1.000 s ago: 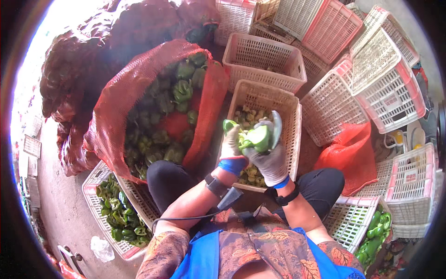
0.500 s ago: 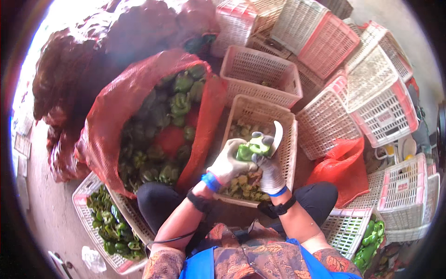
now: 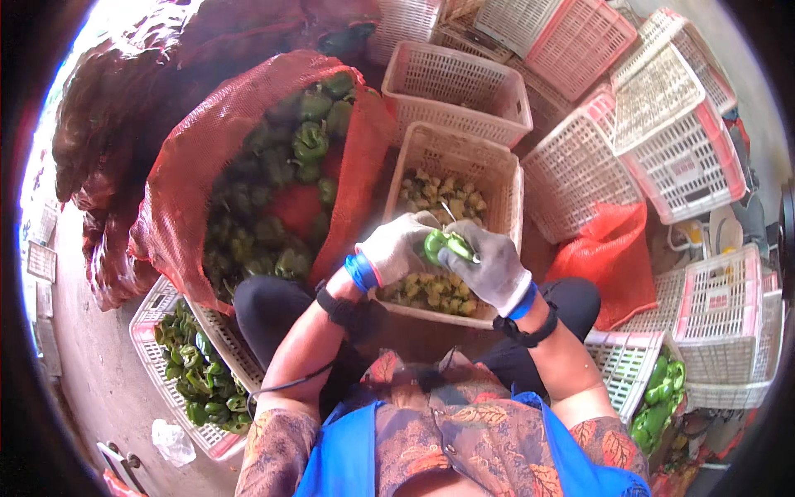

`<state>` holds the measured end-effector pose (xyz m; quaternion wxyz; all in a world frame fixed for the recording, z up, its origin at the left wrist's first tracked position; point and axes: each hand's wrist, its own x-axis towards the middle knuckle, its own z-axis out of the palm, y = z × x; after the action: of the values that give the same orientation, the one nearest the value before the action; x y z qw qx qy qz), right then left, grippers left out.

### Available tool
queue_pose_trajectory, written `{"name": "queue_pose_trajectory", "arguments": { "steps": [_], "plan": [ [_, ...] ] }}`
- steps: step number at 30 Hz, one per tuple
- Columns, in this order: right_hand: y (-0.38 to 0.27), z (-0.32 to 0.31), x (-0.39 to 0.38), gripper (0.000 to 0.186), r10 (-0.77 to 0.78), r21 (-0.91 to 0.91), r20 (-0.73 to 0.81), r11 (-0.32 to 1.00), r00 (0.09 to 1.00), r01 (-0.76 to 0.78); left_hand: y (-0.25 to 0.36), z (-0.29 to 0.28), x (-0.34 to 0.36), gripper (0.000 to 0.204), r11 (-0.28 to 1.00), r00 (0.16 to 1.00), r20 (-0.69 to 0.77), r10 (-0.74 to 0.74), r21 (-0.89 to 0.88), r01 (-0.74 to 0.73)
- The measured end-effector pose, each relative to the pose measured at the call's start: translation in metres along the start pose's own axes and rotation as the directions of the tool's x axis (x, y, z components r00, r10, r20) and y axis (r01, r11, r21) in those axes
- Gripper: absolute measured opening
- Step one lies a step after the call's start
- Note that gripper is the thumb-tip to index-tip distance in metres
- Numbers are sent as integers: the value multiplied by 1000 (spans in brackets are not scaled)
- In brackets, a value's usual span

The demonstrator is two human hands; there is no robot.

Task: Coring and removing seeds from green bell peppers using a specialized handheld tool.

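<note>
A single green pepper (image 3: 448, 246) sits between the two gloved hands, held up over the plastic crate (image 3: 455, 149) that stands between the person's knees; pale yellow-green pieces (image 3: 431, 291) lie in that crate below it. The left hand (image 3: 399, 245) has its fingers bent well in, apparently closed on the pepper's left side, though their tips are partly hidden. The right hand (image 3: 493, 269) closes round the other side, thumb laid along the near face, with little gap left. A thin blade (image 3: 448, 211) juts up just beyond the pepper, seemingly from the right hand, but its handle is covered. The pepper should be light and fairly stiff, its glossy skin slick, its hollow walls liable to crack or dent under a hard squeeze. The best hold is probably broad and gentle, around the shoulders or fuller sides, fingers spread and clear of the edge; the fabric gloves should help against slipping. To the left, a red mesh sack (image 3: 195, 157) gapes open on more peppers (image 3: 311, 142), and a crate (image 3: 149, 331) of green pods (image 3: 203, 373) stands beside the left knee.
</note>
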<state>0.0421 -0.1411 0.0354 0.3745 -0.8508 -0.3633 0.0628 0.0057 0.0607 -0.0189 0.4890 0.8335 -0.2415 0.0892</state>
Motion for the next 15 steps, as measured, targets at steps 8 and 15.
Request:
{"name": "queue_pose_trajectory", "arguments": {
  "steps": [8,15],
  "plan": [
    [26,9,-44,21,435,871,316,221,843,-440,24,28,-7,44,943,937,288,-200,-204,264],
    [17,11,-42,52,392,896,283,216,875,-387,73,-22,-93,54,683,862,96,-499,-569,458]
  ]
}}
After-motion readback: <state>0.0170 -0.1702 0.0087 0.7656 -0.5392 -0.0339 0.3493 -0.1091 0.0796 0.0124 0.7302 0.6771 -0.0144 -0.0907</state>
